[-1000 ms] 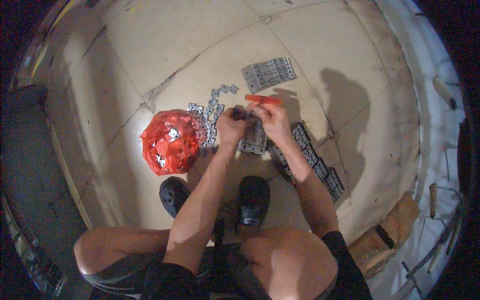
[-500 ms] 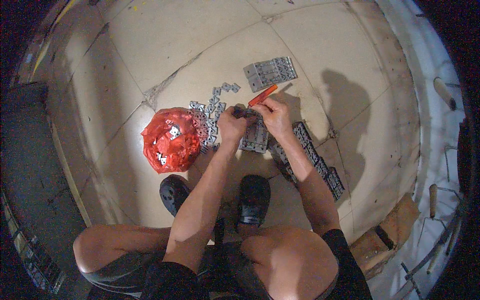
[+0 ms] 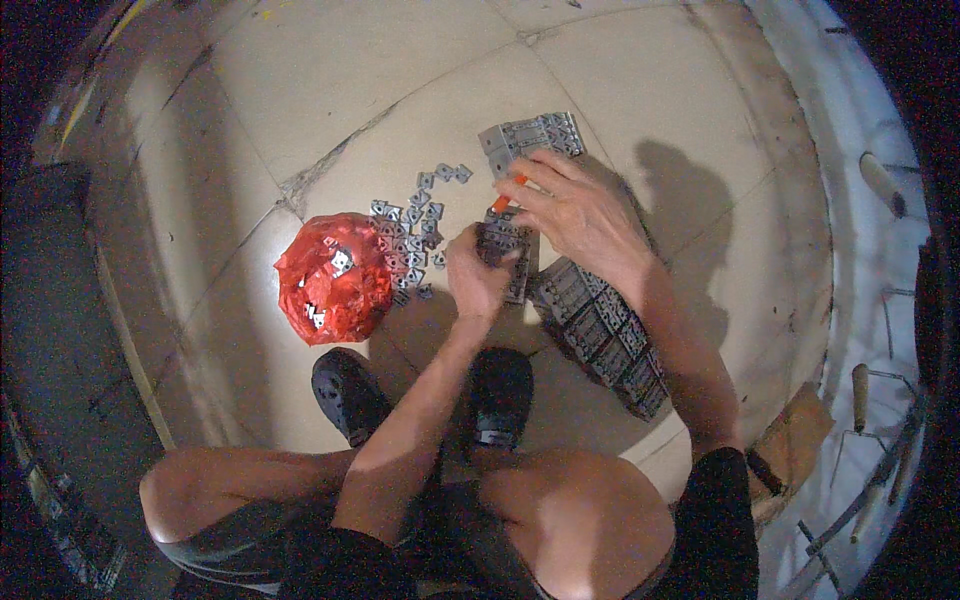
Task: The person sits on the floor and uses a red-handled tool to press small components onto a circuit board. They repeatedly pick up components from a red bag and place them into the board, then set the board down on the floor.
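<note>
My left hand [image 3: 478, 275] grips a grey metal block [image 3: 517, 285] with rows of small fittings, standing on the floor in front of my feet. In my right hand [image 3: 580, 215] is an orange-handled screwdriver [image 3: 502, 203], pinched between thumb and fingers, with the other fingers stretched out. Its lower end meets the top of the block by my left hand; the tip is hidden. Beyond, a similar grey block group [image 3: 500, 145] lies partly behind my right fingers. Small metal plates [image 3: 405, 240] are scattered left of my left hand.
A red plastic bag [image 3: 350, 290] with small metal pieces inside sits at the left. A row of grey blocks [image 3: 605, 330] lies beneath my right forearm. My dark shoes [image 3: 500, 395] flank the work area. A piece of cardboard [image 3: 795, 440] and wood-handled tools [image 3: 860, 395] lie at right.
My right hand has swung up and right around the orange handle, its fingers now more spread. The handle stands steeper. My left hand has stayed on the block, shifting slightly.
</note>
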The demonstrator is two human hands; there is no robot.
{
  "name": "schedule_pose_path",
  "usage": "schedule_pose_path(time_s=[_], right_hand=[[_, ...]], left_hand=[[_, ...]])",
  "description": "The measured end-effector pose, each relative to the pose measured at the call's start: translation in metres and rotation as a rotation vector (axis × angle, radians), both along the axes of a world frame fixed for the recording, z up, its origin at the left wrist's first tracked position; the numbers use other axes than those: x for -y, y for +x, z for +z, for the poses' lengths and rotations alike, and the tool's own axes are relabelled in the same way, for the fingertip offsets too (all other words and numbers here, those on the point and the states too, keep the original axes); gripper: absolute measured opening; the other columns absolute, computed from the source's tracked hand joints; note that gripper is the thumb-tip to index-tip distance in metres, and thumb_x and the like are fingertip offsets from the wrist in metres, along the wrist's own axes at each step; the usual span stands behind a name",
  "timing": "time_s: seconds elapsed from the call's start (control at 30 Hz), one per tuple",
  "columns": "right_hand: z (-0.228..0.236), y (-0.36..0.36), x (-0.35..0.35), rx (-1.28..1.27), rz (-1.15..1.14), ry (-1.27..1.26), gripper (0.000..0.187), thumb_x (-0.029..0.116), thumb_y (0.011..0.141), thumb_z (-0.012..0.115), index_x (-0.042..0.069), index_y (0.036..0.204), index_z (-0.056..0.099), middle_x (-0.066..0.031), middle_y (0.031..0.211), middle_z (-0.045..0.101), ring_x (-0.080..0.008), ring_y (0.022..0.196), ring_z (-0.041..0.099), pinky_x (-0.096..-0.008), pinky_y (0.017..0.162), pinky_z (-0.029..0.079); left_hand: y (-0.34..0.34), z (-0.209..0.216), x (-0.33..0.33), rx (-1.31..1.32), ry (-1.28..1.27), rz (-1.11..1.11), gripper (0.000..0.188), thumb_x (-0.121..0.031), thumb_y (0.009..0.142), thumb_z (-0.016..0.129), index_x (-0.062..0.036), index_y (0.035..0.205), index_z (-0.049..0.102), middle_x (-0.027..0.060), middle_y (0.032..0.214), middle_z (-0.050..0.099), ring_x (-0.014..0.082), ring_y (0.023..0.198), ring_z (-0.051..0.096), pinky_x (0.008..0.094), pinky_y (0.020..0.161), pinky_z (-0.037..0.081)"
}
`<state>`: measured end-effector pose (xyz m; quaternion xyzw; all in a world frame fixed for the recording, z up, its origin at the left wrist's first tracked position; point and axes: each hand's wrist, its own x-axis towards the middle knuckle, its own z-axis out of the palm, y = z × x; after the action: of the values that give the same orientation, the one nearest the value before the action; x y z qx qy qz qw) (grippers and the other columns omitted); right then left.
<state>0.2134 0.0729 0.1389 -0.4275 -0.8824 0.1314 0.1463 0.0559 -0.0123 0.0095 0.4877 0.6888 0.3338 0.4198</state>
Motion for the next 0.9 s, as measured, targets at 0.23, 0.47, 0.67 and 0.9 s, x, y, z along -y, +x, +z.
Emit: schedule_pose_path(time_s=[0.23, 0.47, 0.67, 0.9], right_hand=[[-0.001, -0.025, -0.012, 0.234, -0.155, -0.275, 0.021, 0.022, 0.09, 0.073, 0.002, 0.099, 0.075, -0.0154, 0.087, 0.073, -0.0372, 0.082, 0.072, -0.0486, 0.076, 0.056], [-0.035, -0.013, -0.069, 0.009, 0.239, -0.632, 0.033, 0.037, 0.088, 0.077, 0.004, 0.085, 0.079, -0.0135, 0.069, 0.071, -0.0247, 0.066, 0.068, -0.0422, 0.061, 0.051], [-0.058, -0.014, -0.054, -0.468, -0.01, -1.293, 0.018, 0.022, 0.089, 0.078, 0.004, 0.085, 0.077, 0.0036, 0.07, 0.065, -0.0052, 0.061, 0.052, -0.0247, 0.057, 0.037], [-0.065, -0.041, -0.018, -1.094, -0.597, -1.131, 0.011, 0.001, 0.082, 0.079, 0.0, 0.091, 0.073, 0.0018, 0.074, 0.063, -0.0054, 0.061, 0.047, -0.0233, 0.057, 0.032]], left_hand=[[0.007, -0.01, 0.01, 0.055, -0.064, 0.073, 0.062, 0.0, 0.065, 0.086, 0.0033, 0.122, 0.062, 0.0233, 0.113, 0.067, 0.0438, 0.107, 0.063, 0.0481, 0.093, 0.05], [0.005, -0.01, 0.009, 0.049, -0.012, 0.063, 0.066, 0.001, 0.062, 0.086, 0.0032, 0.123, 0.061, 0.0233, 0.113, 0.067, 0.0436, 0.109, 0.063, 0.0472, 0.095, 0.05], [0.004, -0.008, 0.007, 0.084, 0.024, 0.08, 0.065, 0.001, 0.062, 0.085, 0.0032, 0.122, 0.061, 0.0227, 0.109, 0.066, 0.0439, 0.108, 0.063, 0.048, 0.093, 0.049], [0.012, -0.002, 0.012, 0.046, 0.04, 0.126, 0.059, 0.001, 0.066, 0.083, 0.0036, 0.121, 0.06, 0.0224, 0.107, 0.064, 0.0439, 0.105, 0.062, 0.0484, 0.092, 0.049]])
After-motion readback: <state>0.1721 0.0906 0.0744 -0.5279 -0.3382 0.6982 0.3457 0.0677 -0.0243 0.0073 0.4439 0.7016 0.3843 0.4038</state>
